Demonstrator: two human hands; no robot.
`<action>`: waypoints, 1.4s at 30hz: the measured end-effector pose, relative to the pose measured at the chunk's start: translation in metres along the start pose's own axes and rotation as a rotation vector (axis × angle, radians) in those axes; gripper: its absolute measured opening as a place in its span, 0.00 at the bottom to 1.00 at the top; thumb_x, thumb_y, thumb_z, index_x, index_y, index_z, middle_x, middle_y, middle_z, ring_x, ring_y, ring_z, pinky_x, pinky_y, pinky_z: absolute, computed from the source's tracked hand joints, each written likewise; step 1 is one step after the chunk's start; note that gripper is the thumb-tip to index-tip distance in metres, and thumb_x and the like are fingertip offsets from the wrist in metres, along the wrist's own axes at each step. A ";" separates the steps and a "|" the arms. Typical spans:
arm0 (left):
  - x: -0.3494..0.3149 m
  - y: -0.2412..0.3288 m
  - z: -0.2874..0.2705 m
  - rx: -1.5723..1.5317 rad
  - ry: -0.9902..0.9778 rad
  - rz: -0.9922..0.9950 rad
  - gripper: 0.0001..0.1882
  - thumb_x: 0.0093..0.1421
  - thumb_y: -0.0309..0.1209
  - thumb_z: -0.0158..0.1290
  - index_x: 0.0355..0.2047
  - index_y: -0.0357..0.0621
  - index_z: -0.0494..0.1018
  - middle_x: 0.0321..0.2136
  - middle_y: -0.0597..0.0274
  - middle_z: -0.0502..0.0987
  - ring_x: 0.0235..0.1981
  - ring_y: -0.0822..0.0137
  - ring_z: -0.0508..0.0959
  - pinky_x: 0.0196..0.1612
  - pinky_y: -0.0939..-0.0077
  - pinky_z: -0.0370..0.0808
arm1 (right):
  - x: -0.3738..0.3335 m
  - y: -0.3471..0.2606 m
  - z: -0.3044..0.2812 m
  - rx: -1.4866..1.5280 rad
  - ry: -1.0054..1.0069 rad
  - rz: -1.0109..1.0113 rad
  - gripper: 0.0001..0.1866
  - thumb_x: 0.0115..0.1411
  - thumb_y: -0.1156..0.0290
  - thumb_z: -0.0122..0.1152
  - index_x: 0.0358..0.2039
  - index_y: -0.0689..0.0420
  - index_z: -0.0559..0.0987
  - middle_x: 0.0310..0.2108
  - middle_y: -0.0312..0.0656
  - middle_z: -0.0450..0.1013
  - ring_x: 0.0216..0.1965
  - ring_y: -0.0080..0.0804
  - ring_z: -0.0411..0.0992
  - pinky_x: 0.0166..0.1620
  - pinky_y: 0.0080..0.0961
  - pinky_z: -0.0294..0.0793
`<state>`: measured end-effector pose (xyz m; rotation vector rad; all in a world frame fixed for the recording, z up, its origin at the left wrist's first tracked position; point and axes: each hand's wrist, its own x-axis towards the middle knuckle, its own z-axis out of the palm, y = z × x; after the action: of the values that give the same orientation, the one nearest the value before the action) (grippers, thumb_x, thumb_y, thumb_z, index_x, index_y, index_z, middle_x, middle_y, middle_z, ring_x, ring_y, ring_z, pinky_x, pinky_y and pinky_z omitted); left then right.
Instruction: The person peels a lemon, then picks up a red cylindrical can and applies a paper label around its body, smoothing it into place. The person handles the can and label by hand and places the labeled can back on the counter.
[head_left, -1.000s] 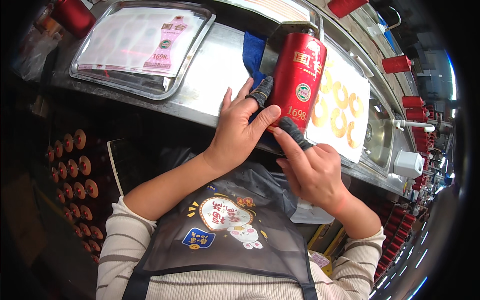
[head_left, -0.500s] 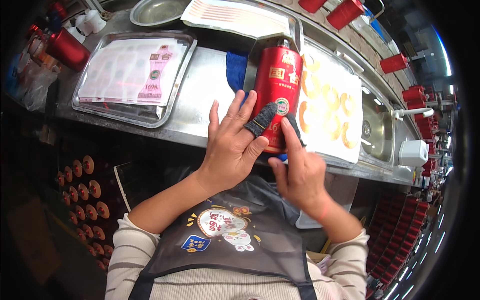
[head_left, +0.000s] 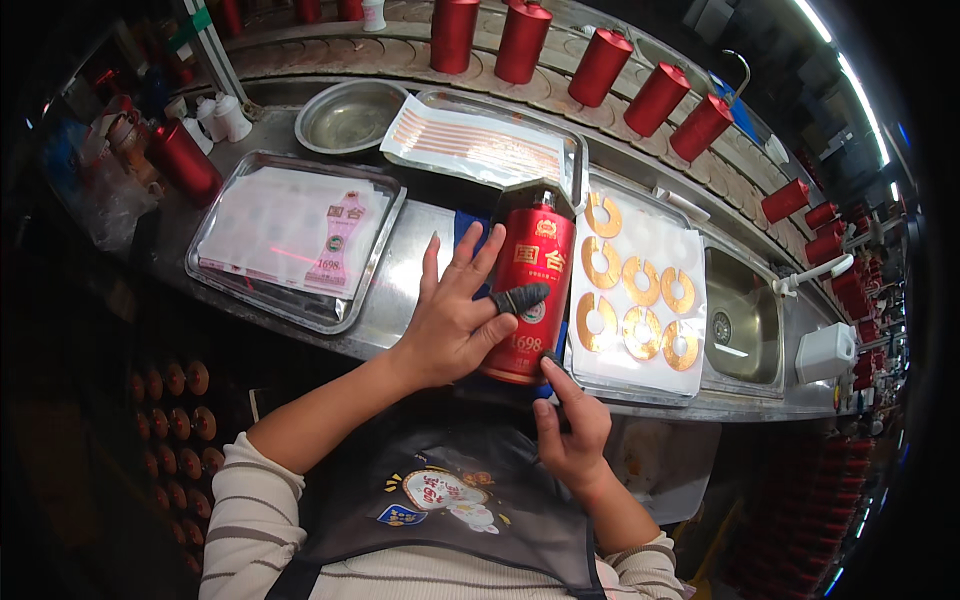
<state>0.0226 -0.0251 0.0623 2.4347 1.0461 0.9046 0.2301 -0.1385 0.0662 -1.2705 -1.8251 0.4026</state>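
A red bottle [head_left: 532, 262] with gold and white markings lies on a blue cloth [head_left: 468, 226] at the counter's front, its neck end against a dark angular support [head_left: 541, 188]. My left hand [head_left: 447, 318] is open with fingers spread. Its index finger, in a dark cloth sleeve, presses across the bottle's front, and the other fingertips lie along its left side. My right hand [head_left: 575, 432] is at the bottle's lower right edge. Its dark-covered index fingertip touches there, the thumb stands apart below, and the remaining fingers are curled with nothing visible in them.
To the left is a metal tray [head_left: 300, 316] of pink-and-white label sheets. On the right, gold ring-shaped stickers [head_left: 641, 280] sit on white sheets beside a sink [head_left: 742, 318]. Behind are a metal bowl [head_left: 345, 118], a tray of striped strips [head_left: 480, 138] and a conveyor [head_left: 400, 50] carrying red bottles.
My right hand has slid down from the middle of the bottle to its lower right edge. My left hand stays across the bottle. The head view has shifted, showing more of the conveyor.
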 end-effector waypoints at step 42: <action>-0.438 0.263 -0.194 1.305 0.992 -1.257 0.18 0.51 0.38 0.62 0.21 0.40 0.65 0.23 0.55 0.69 0.25 0.51 0.71 0.27 0.57 0.67 | 0.085 -0.163 0.179 -0.059 -1.286 -0.910 0.34 0.48 0.76 0.69 0.59 0.55 0.73 0.52 0.52 0.75 0.49 0.51 0.75 0.52 0.39 0.75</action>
<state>-0.2003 -0.5144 0.1596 0.8655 3.6668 0.9501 -0.0193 -0.0980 0.1100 0.0736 -3.2025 0.7026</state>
